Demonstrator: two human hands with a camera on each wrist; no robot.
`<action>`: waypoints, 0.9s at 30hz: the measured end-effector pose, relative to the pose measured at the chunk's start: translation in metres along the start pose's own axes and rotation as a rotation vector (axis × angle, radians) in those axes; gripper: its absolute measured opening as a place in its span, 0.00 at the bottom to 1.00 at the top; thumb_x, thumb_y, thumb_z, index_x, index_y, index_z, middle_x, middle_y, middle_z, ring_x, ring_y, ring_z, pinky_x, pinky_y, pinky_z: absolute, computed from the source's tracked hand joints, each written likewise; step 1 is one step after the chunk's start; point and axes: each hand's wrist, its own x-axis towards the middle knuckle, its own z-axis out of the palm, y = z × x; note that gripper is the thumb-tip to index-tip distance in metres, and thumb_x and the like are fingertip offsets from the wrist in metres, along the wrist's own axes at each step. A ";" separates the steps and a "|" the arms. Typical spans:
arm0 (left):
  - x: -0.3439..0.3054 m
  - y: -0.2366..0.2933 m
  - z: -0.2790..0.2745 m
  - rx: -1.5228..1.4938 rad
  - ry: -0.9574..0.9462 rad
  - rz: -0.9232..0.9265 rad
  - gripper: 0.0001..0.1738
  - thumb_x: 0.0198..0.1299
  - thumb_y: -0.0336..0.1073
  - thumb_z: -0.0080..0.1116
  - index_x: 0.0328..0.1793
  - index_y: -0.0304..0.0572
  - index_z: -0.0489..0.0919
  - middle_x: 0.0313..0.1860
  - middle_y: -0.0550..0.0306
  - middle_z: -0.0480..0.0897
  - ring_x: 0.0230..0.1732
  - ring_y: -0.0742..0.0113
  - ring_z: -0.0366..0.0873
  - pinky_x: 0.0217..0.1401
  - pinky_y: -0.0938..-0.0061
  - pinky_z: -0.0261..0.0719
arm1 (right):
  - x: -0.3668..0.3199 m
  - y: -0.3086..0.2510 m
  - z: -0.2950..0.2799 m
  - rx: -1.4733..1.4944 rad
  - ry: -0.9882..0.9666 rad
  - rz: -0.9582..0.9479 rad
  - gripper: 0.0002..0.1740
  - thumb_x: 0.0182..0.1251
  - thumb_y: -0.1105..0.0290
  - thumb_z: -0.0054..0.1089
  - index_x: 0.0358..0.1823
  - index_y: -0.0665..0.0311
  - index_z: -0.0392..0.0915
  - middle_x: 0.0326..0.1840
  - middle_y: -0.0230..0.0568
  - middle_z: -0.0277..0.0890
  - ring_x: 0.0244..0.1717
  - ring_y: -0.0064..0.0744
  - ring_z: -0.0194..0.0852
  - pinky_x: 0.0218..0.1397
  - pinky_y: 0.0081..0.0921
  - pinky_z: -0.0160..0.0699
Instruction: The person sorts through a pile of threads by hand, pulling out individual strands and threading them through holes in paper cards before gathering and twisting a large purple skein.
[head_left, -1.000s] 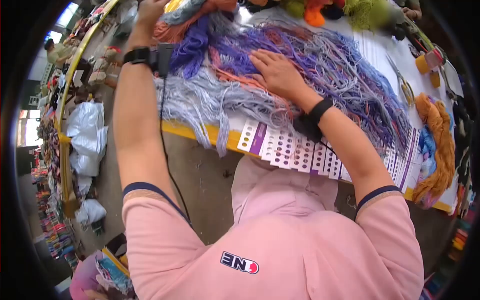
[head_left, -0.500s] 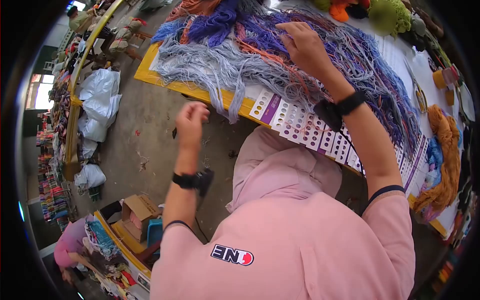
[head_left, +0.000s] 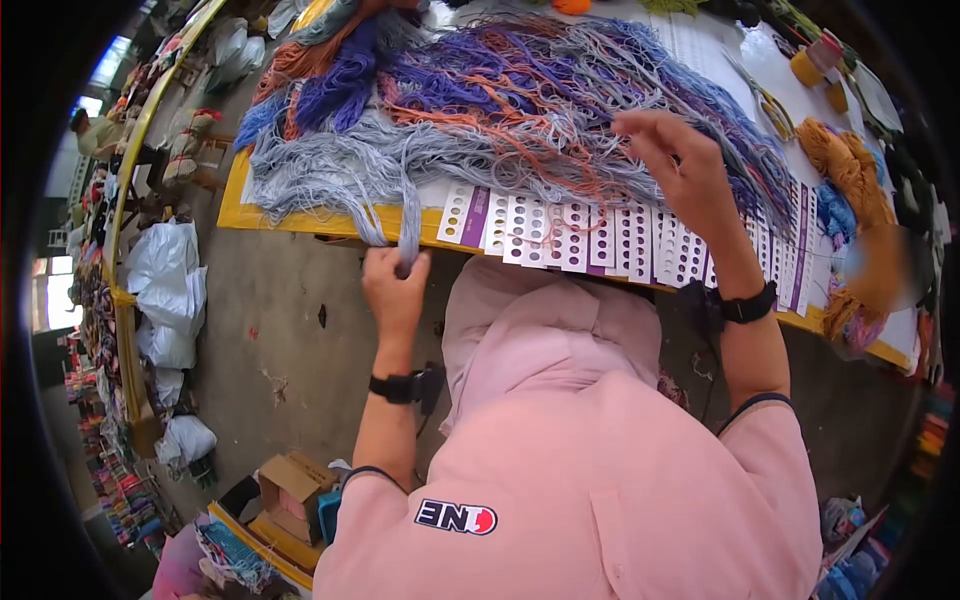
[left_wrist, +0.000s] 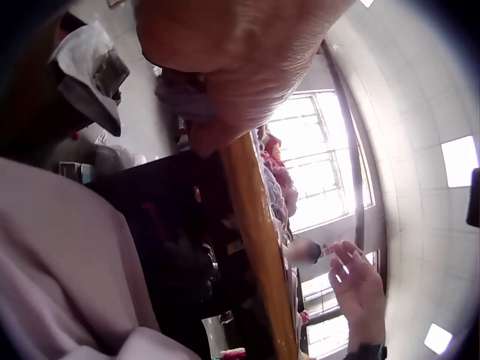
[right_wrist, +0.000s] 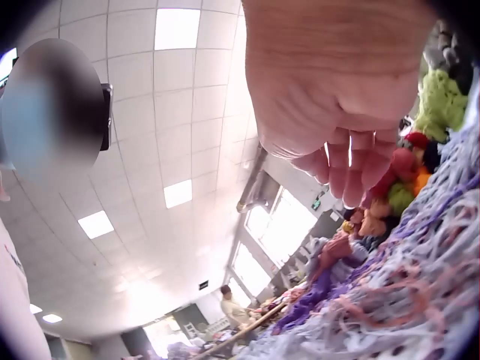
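Loose yarn in grey-blue, purple and orange (head_left: 490, 90) covers the table's near part in the head view. Below the yellow edge, my left hand (head_left: 394, 295) pinches a grey-blue strand bundle (head_left: 409, 215) that hangs over it. The left wrist view has that hand (left_wrist: 232, 60) close up, with a blurred grey bundle (left_wrist: 184, 97) at its fingers. My right hand (head_left: 680, 170) is raised over the yarn's right part, fingers loosely bent, holding nothing visible. In the right wrist view the same hand (right_wrist: 337, 97) hangs above the strands (right_wrist: 390, 300).
Punched sample cards (head_left: 570, 235) lie along the near edge. Scissors (head_left: 765, 100), yellow cups (head_left: 808, 68) and a brown-orange skein (head_left: 850, 170) are at the right. White plastic bags (head_left: 168, 290) stand at the left. Another person (right_wrist: 236, 309) appears in the background.
My left hand first left the yarn's far left side, came down beside the table, then rose to the hanging strands and took hold. My right hand lifted off the yarn and moved right and nearer.
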 end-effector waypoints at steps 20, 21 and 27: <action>0.302 0.108 -0.205 -1.188 -0.407 0.157 0.19 0.72 0.35 0.51 0.64 0.32 0.71 0.31 0.66 0.71 0.23 0.83 0.58 0.27 0.87 0.59 | -0.006 0.055 0.056 0.646 -0.588 0.291 0.44 0.75 0.72 0.43 0.81 0.48 0.23 0.51 0.52 0.81 0.34 0.32 0.85 0.36 0.25 0.84; 0.318 0.135 -0.215 -1.129 -0.232 0.196 0.21 0.71 0.34 0.52 0.67 0.32 0.70 0.33 0.65 0.73 0.25 0.82 0.60 0.29 0.88 0.62 | -0.006 0.057 0.057 0.740 -0.513 0.295 0.45 0.75 0.72 0.43 0.81 0.49 0.23 0.57 0.55 0.73 0.36 0.32 0.85 0.37 0.26 0.85; 0.350 0.210 -0.150 -0.291 0.006 0.892 0.23 0.67 0.28 0.54 0.68 0.39 0.71 0.40 0.64 0.78 0.27 0.83 0.60 0.31 0.88 0.64 | -0.014 0.054 0.051 0.950 -0.290 0.197 0.40 0.72 0.76 0.46 0.81 0.55 0.38 0.75 0.61 0.54 0.46 0.36 0.84 0.42 0.27 0.86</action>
